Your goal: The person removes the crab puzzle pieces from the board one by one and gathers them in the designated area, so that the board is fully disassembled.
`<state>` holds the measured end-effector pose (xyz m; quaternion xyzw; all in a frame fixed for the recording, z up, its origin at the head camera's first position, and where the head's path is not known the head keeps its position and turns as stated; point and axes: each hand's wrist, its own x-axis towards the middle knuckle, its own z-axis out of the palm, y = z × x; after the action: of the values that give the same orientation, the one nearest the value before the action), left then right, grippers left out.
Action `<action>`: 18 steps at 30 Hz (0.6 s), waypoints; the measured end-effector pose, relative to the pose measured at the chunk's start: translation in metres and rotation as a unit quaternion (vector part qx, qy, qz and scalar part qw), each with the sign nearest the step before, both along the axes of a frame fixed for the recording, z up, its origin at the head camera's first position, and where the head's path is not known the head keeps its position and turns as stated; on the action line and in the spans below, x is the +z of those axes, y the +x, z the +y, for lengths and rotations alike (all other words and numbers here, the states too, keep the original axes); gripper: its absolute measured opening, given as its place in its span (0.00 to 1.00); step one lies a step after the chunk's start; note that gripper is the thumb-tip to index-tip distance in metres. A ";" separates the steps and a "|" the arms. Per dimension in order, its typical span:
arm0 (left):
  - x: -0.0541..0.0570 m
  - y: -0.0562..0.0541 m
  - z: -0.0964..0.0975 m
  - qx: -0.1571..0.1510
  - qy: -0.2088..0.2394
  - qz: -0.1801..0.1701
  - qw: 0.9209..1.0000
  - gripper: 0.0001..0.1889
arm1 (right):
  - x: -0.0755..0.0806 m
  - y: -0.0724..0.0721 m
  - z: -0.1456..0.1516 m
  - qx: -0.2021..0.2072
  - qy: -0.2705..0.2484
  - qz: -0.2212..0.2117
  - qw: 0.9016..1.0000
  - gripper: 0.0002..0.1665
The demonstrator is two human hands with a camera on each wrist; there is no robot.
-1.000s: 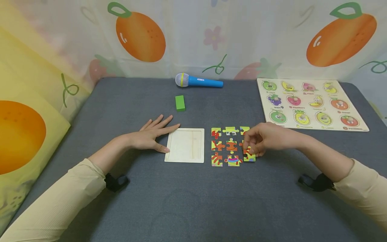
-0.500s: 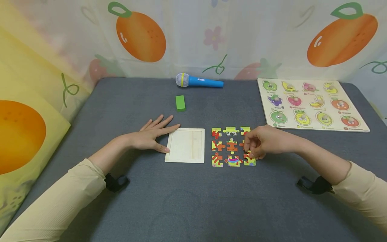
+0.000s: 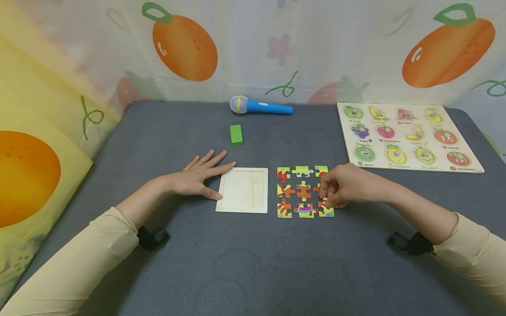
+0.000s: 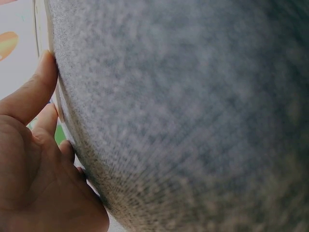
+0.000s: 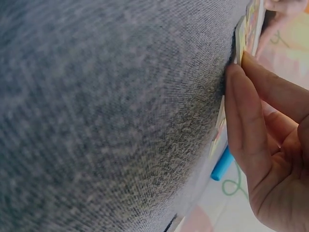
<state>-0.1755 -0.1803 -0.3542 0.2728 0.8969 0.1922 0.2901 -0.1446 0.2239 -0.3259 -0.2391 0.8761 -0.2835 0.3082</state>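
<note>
Jigsaw puzzle pieces (image 3: 303, 191) lie in three rows and three columns, slightly apart, showing red, orange and yellow artwork. My right hand (image 3: 353, 186) is over the right column, its thumb and fingers pinching the edge of a puzzle piece (image 5: 240, 41). It partly covers the right-hand pieces, most of all the middle one; the lower right piece (image 3: 326, 210) shows below the fingertips. To the left lies a shallow, square wooden puzzle tray (image 3: 243, 191) with nothing in it. My left hand (image 3: 197, 177) is spread flat on the table, thumb and index fingertips touching the tray's left edge.
A green block (image 3: 236, 134) lies behind the tray. Farther back is a blue toy microphone (image 3: 262, 106). A fruit peg board (image 3: 409, 138) fills the back right of the grey table (image 3: 253, 263). A fruit-print curtain (image 3: 245, 39) hangs behind.
The lower right puzzle piece has settled flat in line with its row. My right hand has shifted slightly down and right and now keeps nearly still. My left hand stays put.
</note>
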 end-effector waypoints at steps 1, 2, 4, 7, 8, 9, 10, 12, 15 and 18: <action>0.000 0.000 0.000 0.000 0.001 0.000 1.000 0.47 | 0.000 0.000 0.000 0.000 0.001 0.002 1.000 0.06; -0.001 0.000 0.000 0.001 0.002 0.000 1.000 0.47 | 0.000 0.000 0.000 0.001 0.002 0.003 1.000 0.06; -0.002 0.001 -0.001 0.002 0.001 0.001 1.000 0.47 | 0.000 0.001 -0.001 0.002 0.004 0.006 1.000 0.06; -0.002 0.003 0.000 0.003 -0.002 0.002 1.000 0.47 | 0.000 0.001 -0.001 0.003 0.006 0.011 1.000 0.06; -0.002 0.003 0.000 0.003 -0.003 0.003 1.000 0.47 | 0.001 0.001 0.000 0.002 0.008 0.011 1.000 0.06; -0.001 0.004 0.000 0.004 -0.003 0.004 1.000 0.47 | 0.001 0.002 0.000 0.000 0.009 0.010 1.000 0.06; -0.001 0.004 0.001 0.004 -0.003 0.004 1.000 0.47 | 0.002 0.001 0.000 -0.002 0.011 0.012 1.000 0.06; 0.000 0.005 0.002 0.004 -0.005 0.006 1.000 0.47 | 0.003 0.000 0.001 -0.008 0.012 0.021 1.000 0.05; 0.001 0.005 0.004 0.003 -0.010 0.006 1.000 0.47 | 0.007 -0.003 0.005 -0.028 0.008 0.048 0.998 0.03; 0.002 0.004 0.006 -0.003 -0.016 0.007 1.000 0.48 | 0.009 -0.007 0.009 -0.055 0.001 0.096 0.994 0.03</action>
<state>-0.1719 -0.1745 -0.3527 0.2721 0.9010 0.1750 0.2891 -0.1516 0.2326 -0.3169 -0.2161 0.9138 -0.2748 0.2068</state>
